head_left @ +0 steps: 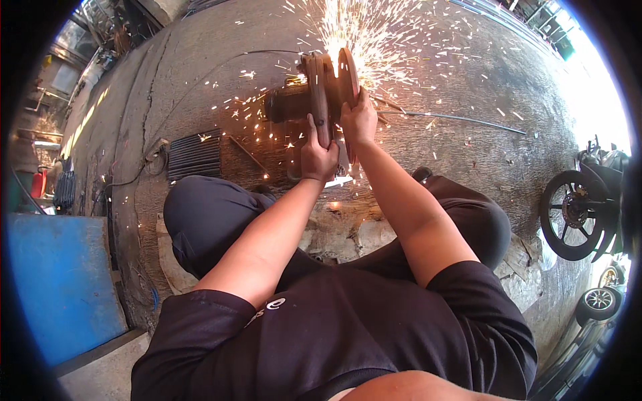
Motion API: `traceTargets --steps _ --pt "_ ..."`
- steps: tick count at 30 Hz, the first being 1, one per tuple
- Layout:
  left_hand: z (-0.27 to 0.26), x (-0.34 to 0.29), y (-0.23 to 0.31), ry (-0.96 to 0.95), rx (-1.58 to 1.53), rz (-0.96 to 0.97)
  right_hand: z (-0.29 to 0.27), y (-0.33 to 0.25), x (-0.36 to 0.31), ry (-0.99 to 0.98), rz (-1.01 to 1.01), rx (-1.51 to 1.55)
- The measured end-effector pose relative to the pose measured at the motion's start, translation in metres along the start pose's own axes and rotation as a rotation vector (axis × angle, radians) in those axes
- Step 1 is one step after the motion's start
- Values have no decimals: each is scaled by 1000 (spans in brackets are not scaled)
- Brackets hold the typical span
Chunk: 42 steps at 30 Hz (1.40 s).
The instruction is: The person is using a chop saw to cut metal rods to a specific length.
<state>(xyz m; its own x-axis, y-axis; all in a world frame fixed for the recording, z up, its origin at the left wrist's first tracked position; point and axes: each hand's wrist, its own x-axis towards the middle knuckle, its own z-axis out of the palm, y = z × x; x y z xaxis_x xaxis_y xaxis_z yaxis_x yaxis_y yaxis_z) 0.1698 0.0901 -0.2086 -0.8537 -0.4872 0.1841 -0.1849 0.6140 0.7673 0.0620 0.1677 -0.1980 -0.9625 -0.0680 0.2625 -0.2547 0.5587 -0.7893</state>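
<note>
Upper ctr. of frame, sparks (358,30) spray from a brown cut-off saw (319,93) on a workshop floor (481,174), w/ a black-clad person's two bare hands on it. L. hand (319,157) curls closed round the lower end of the saw's flat bar, index finger straight along it; R. hand (360,122), fingers part-bent, lies against the rounded guard (347,73); can't tell if it grips. Motorcycle (588,207) stands far right, blue panel (63,274) lower left.
</note>
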Motion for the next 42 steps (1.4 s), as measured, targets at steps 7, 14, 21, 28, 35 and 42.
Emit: traceTargets --steps 7,14,21,28,35,42 --pt "1 0 -3 -29 24 -31 1 1 -2 23 -19 2" --pt "3 -2 -5 -5 -1 -22 0 2 -1 -39 11 75" --pt "7 0 -9 54 -34 34 4 4 -2 -15 4 -15" --pt "9 -4 -13 10 -17 -8 14 15 -4 83 -32 -43" --pt "20 -11 -25 44 -54 1 19 26 -16 113 -72 -16" --pt "14 -13 -18 28 -78 -43 17 23 -15 81 -60 -17"
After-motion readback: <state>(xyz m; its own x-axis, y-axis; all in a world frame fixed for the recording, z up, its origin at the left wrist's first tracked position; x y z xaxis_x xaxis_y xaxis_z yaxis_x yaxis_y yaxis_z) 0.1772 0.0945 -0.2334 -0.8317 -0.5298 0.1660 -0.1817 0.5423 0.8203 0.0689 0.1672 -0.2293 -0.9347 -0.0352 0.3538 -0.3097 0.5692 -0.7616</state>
